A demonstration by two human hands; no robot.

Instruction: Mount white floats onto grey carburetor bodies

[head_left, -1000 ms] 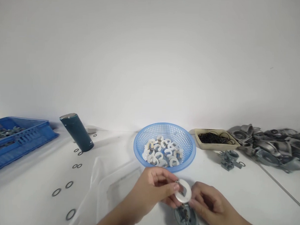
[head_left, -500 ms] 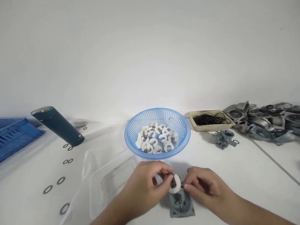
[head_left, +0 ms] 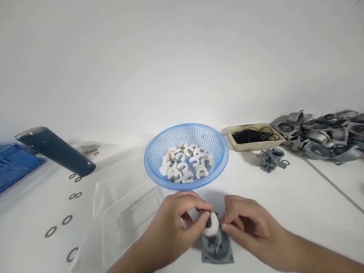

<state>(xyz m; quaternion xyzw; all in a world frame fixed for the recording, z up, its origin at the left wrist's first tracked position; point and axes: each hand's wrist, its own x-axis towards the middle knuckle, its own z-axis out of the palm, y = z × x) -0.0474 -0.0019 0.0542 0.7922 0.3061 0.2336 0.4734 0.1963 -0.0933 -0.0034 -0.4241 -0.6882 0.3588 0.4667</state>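
Between my left hand's (head_left: 181,228) thumb and index finger is a white C-shaped carburetor float (head_left: 213,226), its dark metal part close to the fingertips. The float sits over one end of a grey metal carburetor body (head_left: 225,255), which lies on the table with its round cavity facing up. At the right side of the float, my right hand (head_left: 250,230) is closed in a pinch. Whatever its fingertips hold is too small to make out.
A blue mesh basket (head_left: 148,167) holds several white floats. Behind to the right are a cream tray (head_left: 250,147) of black rubber rings, another carburetor (head_left: 270,160) and heaped metal castings (head_left: 319,149). On the left are a teal tapered object (head_left: 59,150), a blue crate (head_left: 13,168), loose rings (head_left: 51,232) and clear plastic (head_left: 107,213).
The view has shifted slightly, so the surroundings appear a little further left and higher. Both hands keep their pinches at the float, which now looks tilted flatter over the carburetor body.
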